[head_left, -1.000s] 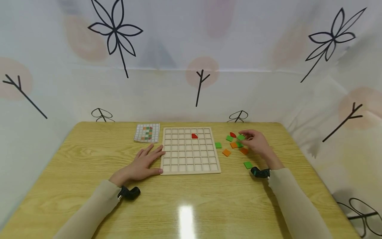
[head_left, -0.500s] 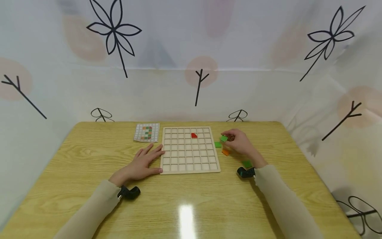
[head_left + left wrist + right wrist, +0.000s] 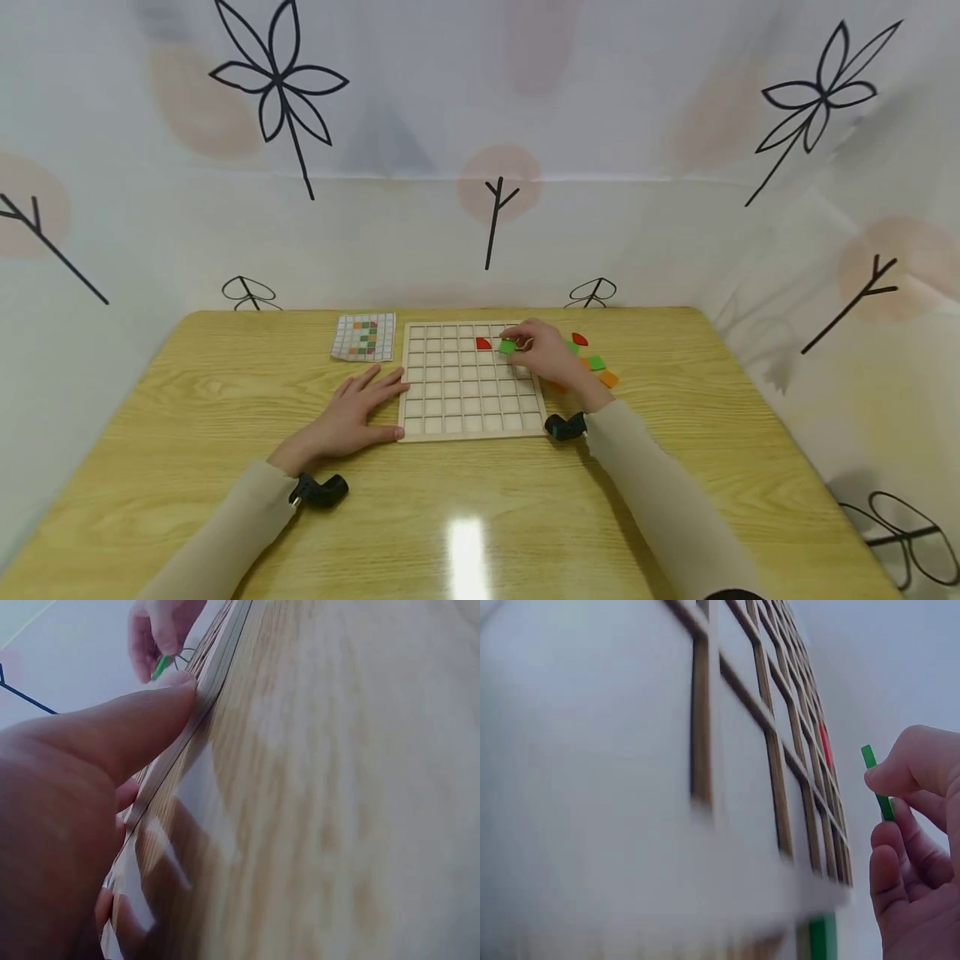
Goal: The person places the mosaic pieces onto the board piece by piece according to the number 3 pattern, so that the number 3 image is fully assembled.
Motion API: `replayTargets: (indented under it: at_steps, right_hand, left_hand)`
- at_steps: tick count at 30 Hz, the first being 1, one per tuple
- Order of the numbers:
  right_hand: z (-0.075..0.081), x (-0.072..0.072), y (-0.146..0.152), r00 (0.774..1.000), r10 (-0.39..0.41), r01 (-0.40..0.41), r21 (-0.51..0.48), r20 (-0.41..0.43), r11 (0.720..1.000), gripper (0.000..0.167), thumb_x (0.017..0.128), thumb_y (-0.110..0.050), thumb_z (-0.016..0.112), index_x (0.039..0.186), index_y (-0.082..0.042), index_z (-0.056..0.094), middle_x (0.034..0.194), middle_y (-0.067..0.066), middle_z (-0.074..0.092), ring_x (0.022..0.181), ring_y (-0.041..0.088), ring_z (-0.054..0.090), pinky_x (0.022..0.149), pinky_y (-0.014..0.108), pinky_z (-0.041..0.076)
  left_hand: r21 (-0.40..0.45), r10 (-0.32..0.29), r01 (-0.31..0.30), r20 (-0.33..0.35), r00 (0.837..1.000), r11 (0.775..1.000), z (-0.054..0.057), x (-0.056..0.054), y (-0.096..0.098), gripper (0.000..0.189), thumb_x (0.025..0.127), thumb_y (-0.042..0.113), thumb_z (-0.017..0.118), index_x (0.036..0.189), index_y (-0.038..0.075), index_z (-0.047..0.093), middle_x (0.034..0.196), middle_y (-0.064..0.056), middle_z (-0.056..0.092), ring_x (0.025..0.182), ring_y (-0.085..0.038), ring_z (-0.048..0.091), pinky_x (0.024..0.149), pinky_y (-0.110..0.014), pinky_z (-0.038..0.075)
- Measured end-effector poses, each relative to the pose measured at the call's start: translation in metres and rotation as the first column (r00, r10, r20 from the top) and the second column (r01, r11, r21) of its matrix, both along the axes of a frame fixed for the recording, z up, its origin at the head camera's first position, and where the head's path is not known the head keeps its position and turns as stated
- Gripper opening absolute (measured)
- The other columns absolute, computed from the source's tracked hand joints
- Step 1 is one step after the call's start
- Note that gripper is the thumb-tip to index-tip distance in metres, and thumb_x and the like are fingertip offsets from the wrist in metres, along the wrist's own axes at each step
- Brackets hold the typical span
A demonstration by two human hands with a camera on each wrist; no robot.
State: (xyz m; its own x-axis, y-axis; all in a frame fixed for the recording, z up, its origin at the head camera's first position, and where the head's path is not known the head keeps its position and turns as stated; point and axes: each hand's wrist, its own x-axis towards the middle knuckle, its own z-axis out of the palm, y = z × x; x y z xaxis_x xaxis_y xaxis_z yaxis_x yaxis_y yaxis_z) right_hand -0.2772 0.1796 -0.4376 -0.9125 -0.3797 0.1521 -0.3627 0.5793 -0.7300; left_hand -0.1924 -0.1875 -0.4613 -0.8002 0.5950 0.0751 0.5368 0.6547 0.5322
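A wooden grid board [image 3: 450, 435] with square cells lies on the table. My left hand [image 3: 351, 417] rests at its left side, fingers spread, thumb and fingertips on the frame. Between thumb and fingers, my right hand [image 3: 546, 354] pinches a green square tile [image 3: 507, 346] over the upper right part of the board. In the right wrist view that green tile [image 3: 877, 784] is tilted and held clear of the grid. One red quarter-round tile [image 3: 483, 343] sits in a cell just left of the held tile.
Right of the board lie loose tiles, partly hidden by my right hand: a red piece [image 3: 580, 339], a green square [image 3: 596, 363] and an orange square [image 3: 608, 379] among them. A paper pattern card [image 3: 363, 337] with a coloured grid lies left of the board.
My right hand has carried the green tile leftward from the loose tiles to above the board. My left hand has stayed at the board's left edge. The head view has shifted slightly.
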Motion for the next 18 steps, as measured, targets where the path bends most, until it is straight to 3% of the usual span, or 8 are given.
replayTargets:
  at_steps: [8,18]
  right_hand:
    - [-0.009,-0.007,-0.028,0.999,-0.022,0.023,-0.029,0.032,0.999,0.029,0.087,-0.006,0.070,0.116,-0.011,0.075,0.105,0.004,0.061,0.091,0.023,0.056,0.076,0.037,0.050]
    - [-0.012,-0.010,-0.045,0.996,-0.061,0.067,-0.098,0.058,0.993,0.022,0.090,-0.007,0.068,0.110,-0.009,0.076,0.114,0.007,0.065,0.093,0.023,0.056,0.078,0.037,0.048]
  left_hand:
    - [0.009,0.003,-0.003,0.003,1.000,1.000,0.001,0.001,0.000,0.072,0.092,0.051,0.067,0.153,0.020,0.044,0.164,-0.002,0.024,0.151,-0.035,0.006,0.114,-0.064,0.001]
    - [0.013,-0.009,0.009,-0.009,1.000,1.000,0.003,0.002,0.000,0.072,0.093,0.049,0.067,0.153,0.017,0.044,0.164,-0.005,0.024,0.151,-0.037,0.007,0.113,-0.066,0.002]
